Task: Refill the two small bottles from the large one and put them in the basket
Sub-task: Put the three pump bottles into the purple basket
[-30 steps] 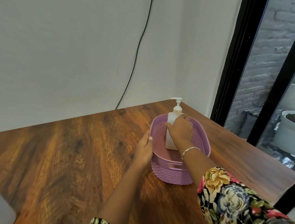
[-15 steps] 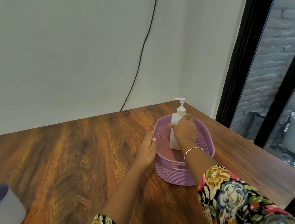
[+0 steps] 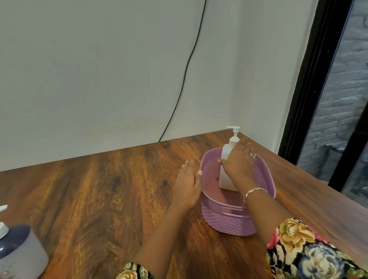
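I see the right hand (image 3: 239, 162) wrapped round the upper body of the small bottle (image 3: 224, 180). The thumb is on its left face and the fingers are curled over the far side, so that hand is gripping the bottle. The bottle is white, stands upright inside the purple basket (image 3: 229, 224), and seems to rest on the basket's floor toward the far end, with its pump head well above the rim. The left hand (image 3: 188, 185) lies with straight fingers flat against the basket's left outer wall and holds nothing. The basket sits on the wooden table (image 3: 97, 196) near its far right corner. The large bottle (image 3: 19, 258) is pale grey with a dark blue top and a white pump. It stands at the table's near left edge, well apart from the basket and partly cut off by the edge of my view. A thin bracelet (image 3: 254, 191) circles the right wrist and a ring (image 3: 251, 154) shows on one finger. Both forearms come out of floral sleeves (image 3: 300, 254). A black cable (image 3: 188, 61) runs down the pale wall to the table's far edge, and a black window frame (image 3: 315, 70) rises past the right edge.
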`<action>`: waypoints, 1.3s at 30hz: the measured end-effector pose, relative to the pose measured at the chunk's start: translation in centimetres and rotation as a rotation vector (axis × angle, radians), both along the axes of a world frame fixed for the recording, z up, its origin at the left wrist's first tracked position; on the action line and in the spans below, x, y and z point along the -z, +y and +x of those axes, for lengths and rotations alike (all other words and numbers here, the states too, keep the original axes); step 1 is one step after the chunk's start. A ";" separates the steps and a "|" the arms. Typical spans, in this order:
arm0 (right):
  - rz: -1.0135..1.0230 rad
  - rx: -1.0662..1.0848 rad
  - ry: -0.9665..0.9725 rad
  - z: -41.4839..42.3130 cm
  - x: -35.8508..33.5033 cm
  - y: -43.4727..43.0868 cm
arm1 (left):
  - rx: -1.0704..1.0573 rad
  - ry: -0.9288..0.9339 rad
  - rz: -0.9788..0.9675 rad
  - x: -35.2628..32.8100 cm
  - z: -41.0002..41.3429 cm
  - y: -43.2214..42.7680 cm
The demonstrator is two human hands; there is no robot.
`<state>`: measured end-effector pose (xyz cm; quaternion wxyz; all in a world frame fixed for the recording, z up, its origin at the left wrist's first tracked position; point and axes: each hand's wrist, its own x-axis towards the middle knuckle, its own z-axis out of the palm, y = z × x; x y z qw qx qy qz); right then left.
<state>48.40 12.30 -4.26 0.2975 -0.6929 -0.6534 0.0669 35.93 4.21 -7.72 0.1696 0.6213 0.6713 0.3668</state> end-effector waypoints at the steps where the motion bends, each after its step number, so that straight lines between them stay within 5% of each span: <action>1: 0.018 -0.014 -0.003 -0.1 -0.5 -0.2 | -0.028 0.020 0.041 0.0 -0.3 -0.1; 10: 0.217 -0.416 0.089 -6.1 -2.2 -6.3 | -0.211 0.328 0.499 1.1 -4.1 -4.0; 16: 0.196 -0.602 0.173 -10.7 -1.3 -10.1 | -0.381 0.439 0.633 2.4 -7.5 -9.3; 23: 0.033 -0.787 0.266 -17.8 1.1 -14.0 | -0.782 0.250 0.771 2.5 -12.7 -15.3; 31: -0.192 -1.027 0.259 -24.7 2.2 -17.5 | -1.060 -0.059 0.694 3.7 -17.1 -19.3; 39: -0.421 -1.248 0.222 -29.7 2.8 -20.2 | -1.003 -0.443 0.541 4.9 -20.4 -21.1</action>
